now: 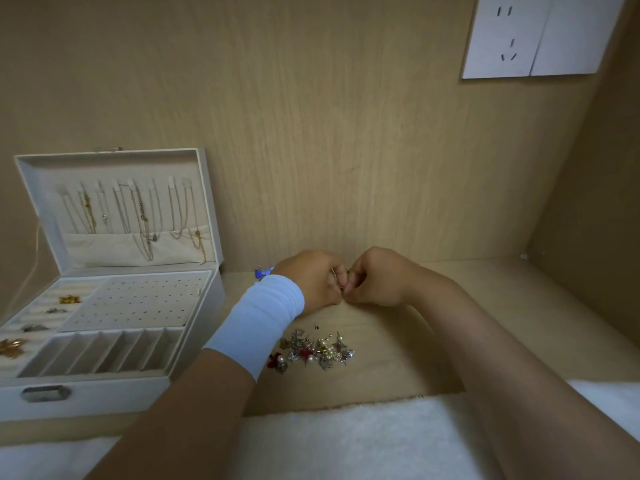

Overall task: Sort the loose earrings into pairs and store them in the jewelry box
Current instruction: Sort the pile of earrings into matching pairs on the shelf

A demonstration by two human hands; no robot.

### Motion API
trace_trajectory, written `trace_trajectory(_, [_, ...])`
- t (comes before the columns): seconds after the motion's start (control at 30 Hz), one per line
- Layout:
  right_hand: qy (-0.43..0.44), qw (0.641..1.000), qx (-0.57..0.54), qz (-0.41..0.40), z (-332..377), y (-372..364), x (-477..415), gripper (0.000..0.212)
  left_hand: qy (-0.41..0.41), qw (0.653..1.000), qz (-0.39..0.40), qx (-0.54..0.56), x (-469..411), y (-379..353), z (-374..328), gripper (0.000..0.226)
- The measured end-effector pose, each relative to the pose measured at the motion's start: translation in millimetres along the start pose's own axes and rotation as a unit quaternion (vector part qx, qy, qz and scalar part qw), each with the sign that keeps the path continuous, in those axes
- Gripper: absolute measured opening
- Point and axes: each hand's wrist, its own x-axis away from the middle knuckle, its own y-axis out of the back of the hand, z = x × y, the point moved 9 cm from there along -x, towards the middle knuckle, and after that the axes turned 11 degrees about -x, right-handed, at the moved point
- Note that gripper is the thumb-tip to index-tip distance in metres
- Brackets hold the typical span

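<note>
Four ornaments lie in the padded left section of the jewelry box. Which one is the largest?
The golden flower nearest the front wall of the jewelry box; the three pieces behind it are clearly smaller.

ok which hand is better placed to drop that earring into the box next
Left, most likely. The jewelry box stands open on that side, beside the left hand; the right hand would have to cross over the left arm. Both hands pinch the earring now.
</note>
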Motion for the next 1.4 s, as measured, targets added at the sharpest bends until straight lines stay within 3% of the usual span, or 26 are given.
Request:
trace_trajectory(0.23, [-0.014,0.999,-0.045,0.013,-4,12,4,0.018,-0.002,0.999,0.001,0.052,3,7,17,0.014])
trace_trajectory(0.6, [-0.023,1.0,0.001,0.009,-3,1,0,0.006,-0.024,0.999,0.018,-0.013,-6,-6,2,0.011])
trace_trajectory(0.77, [-0.019,1.0,0.017,0.007,0,-1,-2,0.013,-0.027,0.999,0.016,0.016,-8,-7,0,0.015])
trace_trajectory(0.93, [-0.019,1.0,0.001,0.001,4,5,2,0.006,-0.014,0.998,0.027,0.054,-2,-2,7,0.02])
trace_trajectory(1.03, [0.008,1.0,-0.011,-0.009,19,14,6,0.017,-0.007,0.998,0.025,0.056,8,11,12,0.019])
trace_trajectory(1.27, [0.018,0.986,-0.001,0.168,51,-24,26,0.022,-0.023,0.997,0.073,0.006,47,8,16,0.013])
trace_trajectory(1.4, [0.002,0.978,0.003,0.207,46,-35,30,0.025,-0.018,0.996,0.091,0.012,62,13,29,0.016])
